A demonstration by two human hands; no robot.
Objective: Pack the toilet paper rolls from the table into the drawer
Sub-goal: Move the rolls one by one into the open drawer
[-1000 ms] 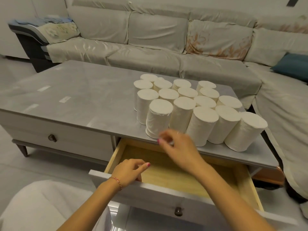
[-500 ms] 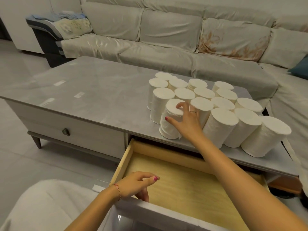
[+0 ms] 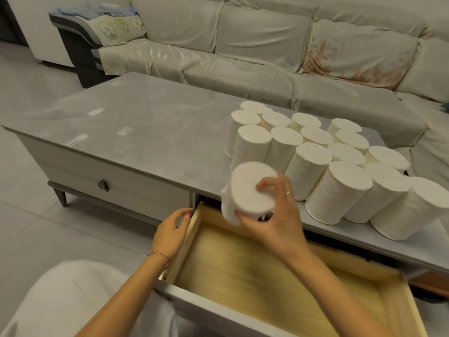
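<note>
Since the last frame the right hand (image 3: 277, 215) has lifted one white cylindrical toilet paper roll (image 3: 247, 193) off the grey stone-look table (image 3: 145, 132); I see it gripped, tilted, above the back-left corner of the open pale-wood drawer (image 3: 267, 276). Left hand (image 3: 171, 233) rests loosely curled on the drawer's side rail, holding nothing. First roll in transit; the drawer looks empty. Next: lower it into that corner, leaving room for the remaining rolls (image 3: 328, 166).

Held roll (image 3: 251, 190) is motion-blurred, lower part hidden behind right hand (image 3: 279, 224). Drawer (image 3: 267, 283) interior smeared too; its front and right corner are cut by the bottom edge. Back rolls (image 3: 252, 108) mostly hidden behind front ones.
</note>
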